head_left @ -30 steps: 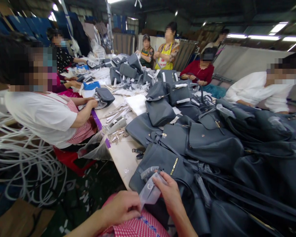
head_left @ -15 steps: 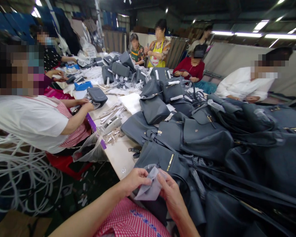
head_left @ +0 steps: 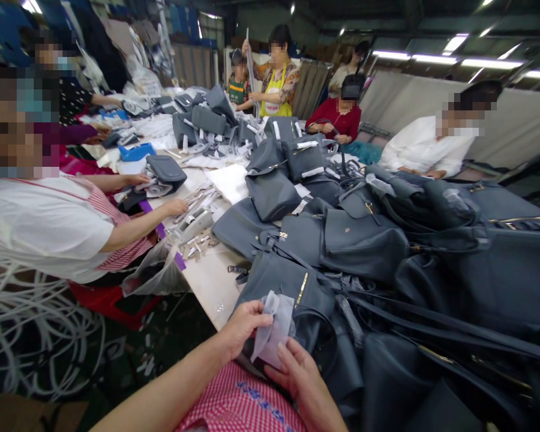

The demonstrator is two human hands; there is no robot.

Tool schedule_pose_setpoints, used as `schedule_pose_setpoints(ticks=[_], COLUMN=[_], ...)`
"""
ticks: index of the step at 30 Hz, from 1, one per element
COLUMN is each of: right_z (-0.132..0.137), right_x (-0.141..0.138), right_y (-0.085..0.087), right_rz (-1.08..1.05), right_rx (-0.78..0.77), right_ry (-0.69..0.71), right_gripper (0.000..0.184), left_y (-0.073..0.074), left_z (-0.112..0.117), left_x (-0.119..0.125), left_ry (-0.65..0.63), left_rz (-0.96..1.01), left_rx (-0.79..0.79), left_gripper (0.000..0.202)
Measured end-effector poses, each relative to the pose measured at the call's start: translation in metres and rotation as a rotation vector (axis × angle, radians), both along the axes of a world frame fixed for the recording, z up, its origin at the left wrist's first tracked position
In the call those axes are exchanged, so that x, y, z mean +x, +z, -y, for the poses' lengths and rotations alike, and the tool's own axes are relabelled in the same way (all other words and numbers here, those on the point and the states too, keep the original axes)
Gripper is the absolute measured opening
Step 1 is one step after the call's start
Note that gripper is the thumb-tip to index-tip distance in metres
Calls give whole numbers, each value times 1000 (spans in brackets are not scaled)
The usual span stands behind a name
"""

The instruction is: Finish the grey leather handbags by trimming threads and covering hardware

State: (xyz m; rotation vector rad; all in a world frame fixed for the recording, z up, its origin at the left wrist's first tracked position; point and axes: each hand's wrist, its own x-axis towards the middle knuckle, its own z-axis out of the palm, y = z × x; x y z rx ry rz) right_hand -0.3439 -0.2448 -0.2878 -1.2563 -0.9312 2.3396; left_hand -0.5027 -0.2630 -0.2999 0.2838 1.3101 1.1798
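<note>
Between my two hands is a thin, whitish, see-through sheet [head_left: 276,327], folded and creased, like tissue or soft plastic wrap. My left hand [head_left: 245,327] pinches its left side between thumb and fingers. At the lower right edge, my right hand [head_left: 294,369] grips it with the thumb on top and the fingers beneath. Just beyond lies a dark grey leather bag [head_left: 281,288] with a gold zip, partly hidden by the sheet. A strap with a buckle [head_left: 237,270] sticks out at that bag's left.
Dark grey bags [head_left: 364,240] are heaped over the right and middle of the table [head_left: 207,282]. A tape dispenser [head_left: 198,225] and paper scraps lie at its left. A co-worker in a white shirt [head_left: 49,222] sits close on my left; several others work farther off.
The sheet has been turned more upright, and my right hand has shifted from its upper right to its lower edge. The left co-worker's one hand has reached toward the strips on the table.
</note>
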Motion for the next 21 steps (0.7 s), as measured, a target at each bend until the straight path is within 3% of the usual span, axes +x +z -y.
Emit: schedule_pose_setpoints(ticks=[9, 15, 21], right_z=[-21, -20, -16], right_x=[-24, -21, -26], right_y=[-2, -1, -17], right_rz=[7, -82, 7], right_rx=[120, 12, 124], right_ry=[-104, -71, -56], right_gripper=[45, 40, 40], left_y=[-4, -7, -7], left_z=[14, 19, 29], left_x=[3, 3, 1], left_ry=[38, 87, -4], left_rz=[-67, -107, -19], left_rx=[55, 76, 74], left_gripper=[25, 20, 25])
